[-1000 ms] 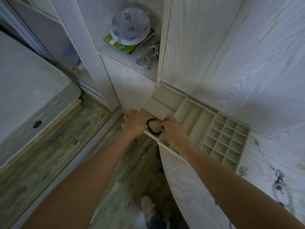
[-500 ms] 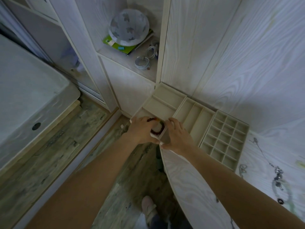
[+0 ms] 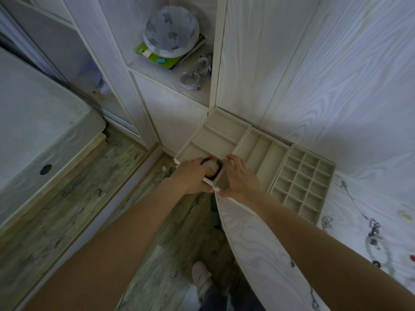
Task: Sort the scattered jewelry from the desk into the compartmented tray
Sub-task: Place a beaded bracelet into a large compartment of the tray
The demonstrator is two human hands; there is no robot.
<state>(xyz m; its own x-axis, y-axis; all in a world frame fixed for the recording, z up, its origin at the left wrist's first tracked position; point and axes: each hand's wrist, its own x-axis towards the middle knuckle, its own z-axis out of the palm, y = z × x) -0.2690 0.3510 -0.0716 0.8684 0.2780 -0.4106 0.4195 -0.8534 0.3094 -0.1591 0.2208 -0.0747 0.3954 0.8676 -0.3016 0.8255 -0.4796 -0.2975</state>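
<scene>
From the head camera we look down on the pale wooden desk (image 3: 258,239), where the beige compartmented tray (image 3: 251,140) sits against the back panel with its left corner jutting past the desk edge over the floor. Our left hand (image 3: 190,178) reaches into the nearest left compartment, fingers curled over a dark red beaded bracelet (image 3: 211,167) that lies in that compartment; we cannot tell for certain whether the fingers pinch the beads or merely rest on them. Our right hand (image 3: 241,178) lies on the tray's front rim just beside it, thumb hooked under the corner and fingers spread over the divider, so it grasps the tray itself. Further right, the grid of small cells (image 3: 303,180) looks empty. On the desk to the right of the tray lie a thin chain (image 3: 353,202), a small tangled piece (image 3: 326,223) and a silvery pendant (image 3: 374,227) with a pale ring below it. On the shelf behind stand a round patterned lamp (image 3: 171,32) over a green book (image 3: 157,59), with coiled white cables (image 3: 190,79) near them.
</scene>
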